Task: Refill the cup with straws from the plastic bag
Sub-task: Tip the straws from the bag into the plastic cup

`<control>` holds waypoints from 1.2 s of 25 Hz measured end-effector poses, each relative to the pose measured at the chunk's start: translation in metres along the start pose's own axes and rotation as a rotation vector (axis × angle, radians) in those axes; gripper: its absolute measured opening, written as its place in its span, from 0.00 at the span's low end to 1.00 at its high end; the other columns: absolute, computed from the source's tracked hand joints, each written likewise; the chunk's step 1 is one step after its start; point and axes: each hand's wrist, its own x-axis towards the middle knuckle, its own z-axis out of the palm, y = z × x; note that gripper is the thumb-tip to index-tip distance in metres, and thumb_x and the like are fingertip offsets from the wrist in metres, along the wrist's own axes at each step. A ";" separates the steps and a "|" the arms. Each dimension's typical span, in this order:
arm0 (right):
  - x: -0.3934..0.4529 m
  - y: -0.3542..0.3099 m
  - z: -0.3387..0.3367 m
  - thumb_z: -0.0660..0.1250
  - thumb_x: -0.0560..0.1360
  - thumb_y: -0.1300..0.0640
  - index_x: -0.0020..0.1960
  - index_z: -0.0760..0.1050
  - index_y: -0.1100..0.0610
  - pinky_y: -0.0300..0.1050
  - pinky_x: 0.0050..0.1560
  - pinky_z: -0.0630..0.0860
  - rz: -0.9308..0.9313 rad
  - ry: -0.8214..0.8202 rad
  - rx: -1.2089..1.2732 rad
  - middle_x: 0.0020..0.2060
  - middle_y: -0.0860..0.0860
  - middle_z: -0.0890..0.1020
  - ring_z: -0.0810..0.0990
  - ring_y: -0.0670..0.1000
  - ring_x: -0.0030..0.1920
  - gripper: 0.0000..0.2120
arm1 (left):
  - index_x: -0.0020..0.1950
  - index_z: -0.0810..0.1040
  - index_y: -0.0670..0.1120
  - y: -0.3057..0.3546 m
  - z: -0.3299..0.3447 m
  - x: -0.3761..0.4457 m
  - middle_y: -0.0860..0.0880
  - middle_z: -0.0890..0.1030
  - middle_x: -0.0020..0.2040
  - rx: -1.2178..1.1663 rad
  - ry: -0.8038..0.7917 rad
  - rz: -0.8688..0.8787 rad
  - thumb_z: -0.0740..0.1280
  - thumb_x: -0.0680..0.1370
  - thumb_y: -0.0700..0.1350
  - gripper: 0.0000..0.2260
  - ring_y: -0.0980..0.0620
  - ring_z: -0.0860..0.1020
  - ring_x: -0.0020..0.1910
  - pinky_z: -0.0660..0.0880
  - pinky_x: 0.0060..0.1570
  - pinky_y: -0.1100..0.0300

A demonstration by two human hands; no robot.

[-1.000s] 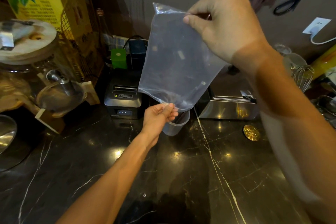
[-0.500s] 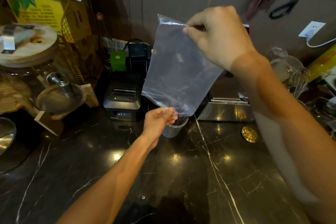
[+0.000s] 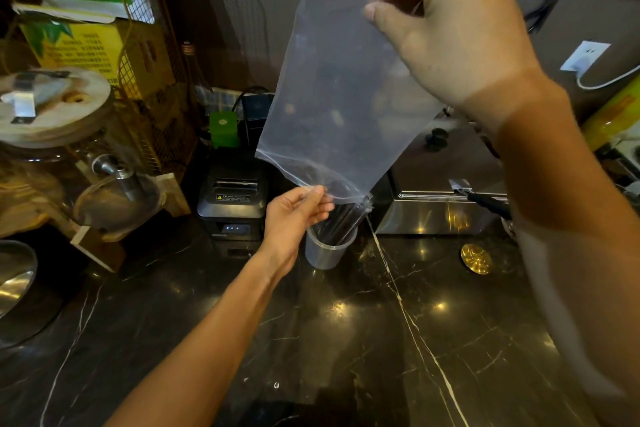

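A clear plastic bag hangs upside down over the counter, its mouth pointing down. My right hand pinches the bag's upper corner high up. My left hand grips the bag's lower edge beside the mouth. Below the mouth stands a translucent cup on the black marble counter. Dark straws stick out of the bag's mouth and reach down into the cup. The upper part of the bag looks flat and see-through.
A black receipt printer stands behind my left hand. A steel box appliance sits right of the cup, a gold disc in front of it. A glass dispenser jar with a tap is at the left.
My right hand has lifted the bag's top corner higher. The dark straws now show below the bag's mouth, inside the cup. My left hand stays at the bag's lower edge.
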 end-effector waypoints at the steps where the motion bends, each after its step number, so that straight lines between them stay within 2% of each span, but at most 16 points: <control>1: -0.001 0.001 -0.003 0.60 0.82 0.43 0.57 0.85 0.55 0.60 0.53 0.80 -0.011 0.015 -0.003 0.49 0.56 0.87 0.84 0.58 0.52 0.20 | 0.59 0.82 0.35 0.003 0.001 -0.001 0.42 0.86 0.49 0.004 -0.003 0.013 0.67 0.83 0.41 0.11 0.47 0.83 0.50 0.81 0.55 0.55; 3: -0.003 0.002 -0.011 0.59 0.83 0.43 0.55 0.84 0.58 0.61 0.52 0.79 -0.021 0.046 -0.007 0.48 0.58 0.86 0.83 0.59 0.50 0.22 | 0.59 0.83 0.37 0.009 0.002 -0.004 0.41 0.86 0.53 0.018 -0.016 0.047 0.66 0.83 0.42 0.11 0.46 0.84 0.54 0.81 0.58 0.53; 5: -0.008 0.008 -0.019 0.58 0.82 0.42 0.54 0.83 0.61 0.62 0.53 0.78 -0.001 0.070 0.018 0.47 0.61 0.85 0.82 0.60 0.49 0.25 | 0.56 0.84 0.41 0.016 0.000 -0.008 0.42 0.86 0.58 -0.008 -0.021 0.063 0.66 0.83 0.42 0.08 0.45 0.84 0.60 0.79 0.63 0.51; 8: -0.023 0.022 -0.018 0.63 0.80 0.43 0.51 0.86 0.59 0.58 0.53 0.79 0.083 0.110 0.139 0.42 0.56 0.86 0.83 0.53 0.45 0.21 | 0.50 0.79 0.43 0.020 -0.016 -0.011 0.40 0.83 0.65 -0.150 -0.024 0.059 0.65 0.82 0.42 0.05 0.42 0.80 0.67 0.77 0.67 0.48; 9: -0.031 0.029 -0.012 0.66 0.79 0.45 0.49 0.87 0.58 0.53 0.50 0.79 0.148 0.112 0.216 0.39 0.54 0.86 0.82 0.50 0.41 0.18 | 0.50 0.78 0.43 0.019 -0.024 -0.013 0.39 0.81 0.67 -0.176 -0.024 0.060 0.65 0.81 0.43 0.04 0.40 0.79 0.69 0.75 0.68 0.46; 11: -0.055 0.039 0.004 0.71 0.78 0.49 0.46 0.87 0.59 0.46 0.41 0.76 0.300 0.080 0.393 0.34 0.55 0.84 0.79 0.50 0.35 0.13 | 0.56 0.77 0.40 0.012 -0.041 -0.018 0.39 0.80 0.68 -0.188 -0.029 0.054 0.64 0.80 0.46 0.10 0.37 0.77 0.70 0.73 0.70 0.40; 13: -0.088 0.046 0.022 0.72 0.80 0.53 0.46 0.86 0.61 0.49 0.40 0.79 0.412 -0.008 0.514 0.36 0.56 0.86 0.83 0.57 0.36 0.11 | 0.62 0.77 0.38 0.004 -0.050 -0.026 0.40 0.80 0.67 -0.170 0.031 -0.010 0.64 0.82 0.48 0.15 0.35 0.77 0.69 0.73 0.68 0.36; 14: -0.108 0.048 0.031 0.71 0.81 0.54 0.47 0.86 0.60 0.51 0.44 0.82 0.466 -0.075 0.558 0.39 0.56 0.87 0.85 0.58 0.40 0.10 | 0.64 0.77 0.38 -0.002 -0.053 -0.032 0.39 0.81 0.66 -0.161 0.065 -0.047 0.64 0.83 0.48 0.16 0.36 0.79 0.66 0.76 0.66 0.36; 15: -0.128 0.048 0.040 0.70 0.82 0.53 0.47 0.86 0.58 0.52 0.48 0.84 0.544 -0.147 0.607 0.41 0.55 0.88 0.87 0.56 0.44 0.10 | 0.63 0.79 0.39 -0.008 -0.055 -0.038 0.40 0.83 0.63 -0.137 0.105 -0.077 0.65 0.83 0.49 0.15 0.38 0.82 0.62 0.78 0.62 0.37; 17: -0.171 0.049 0.057 0.67 0.83 0.52 0.49 0.85 0.55 0.53 0.52 0.84 0.739 -0.262 0.737 0.45 0.52 0.89 0.89 0.53 0.47 0.11 | 0.55 0.80 0.43 -0.024 -0.061 -0.050 0.41 0.84 0.53 -0.076 0.173 -0.105 0.70 0.79 0.50 0.11 0.40 0.83 0.53 0.81 0.55 0.40; 19: -0.215 0.055 0.069 0.66 0.83 0.53 0.50 0.85 0.54 0.48 0.46 0.84 0.925 -0.328 0.873 0.43 0.50 0.89 0.89 0.51 0.44 0.10 | 0.56 0.78 0.42 -0.042 -0.068 -0.062 0.41 0.83 0.52 -0.050 0.171 -0.126 0.75 0.73 0.49 0.17 0.41 0.83 0.50 0.83 0.49 0.46; 21: -0.259 0.065 0.074 0.66 0.83 0.56 0.51 0.85 0.57 0.36 0.33 0.78 1.050 -0.367 0.929 0.32 0.46 0.86 0.84 0.47 0.32 0.09 | 0.65 0.76 0.39 -0.055 -0.070 -0.072 0.38 0.83 0.57 -0.048 0.125 -0.200 0.77 0.72 0.46 0.25 0.40 0.84 0.51 0.85 0.47 0.47; 22: -0.281 0.072 0.076 0.67 0.83 0.58 0.50 0.84 0.59 0.33 0.28 0.75 1.099 -0.367 0.939 0.29 0.46 0.84 0.81 0.46 0.29 0.08 | 0.67 0.76 0.39 -0.061 -0.068 -0.077 0.37 0.83 0.59 -0.058 0.066 -0.242 0.79 0.71 0.45 0.27 0.39 0.85 0.52 0.85 0.50 0.45; 25: -0.342 0.097 0.081 0.70 0.81 0.59 0.44 0.82 0.63 0.33 0.23 0.70 1.312 -0.283 0.901 0.25 0.47 0.79 0.76 0.45 0.25 0.10 | 0.62 0.81 0.39 -0.077 -0.045 -0.088 0.36 0.84 0.58 0.019 -0.130 -0.351 0.79 0.72 0.43 0.21 0.37 0.84 0.55 0.81 0.58 0.40; 27: -0.375 0.117 0.083 0.72 0.80 0.57 0.44 0.82 0.65 0.37 0.25 0.72 1.445 -0.220 0.785 0.29 0.53 0.81 0.77 0.48 0.27 0.11 | 0.60 0.82 0.39 -0.089 -0.019 -0.090 0.39 0.87 0.54 0.174 -0.195 -0.397 0.74 0.77 0.42 0.13 0.40 0.85 0.53 0.83 0.54 0.46; 30: -0.416 0.149 0.079 0.71 0.80 0.59 0.45 0.82 0.67 0.46 0.32 0.76 1.562 -0.123 0.603 0.37 0.61 0.83 0.80 0.53 0.33 0.11 | 0.58 0.84 0.42 -0.112 0.027 -0.085 0.42 0.88 0.50 0.322 -0.276 -0.476 0.69 0.81 0.43 0.09 0.45 0.87 0.48 0.84 0.46 0.53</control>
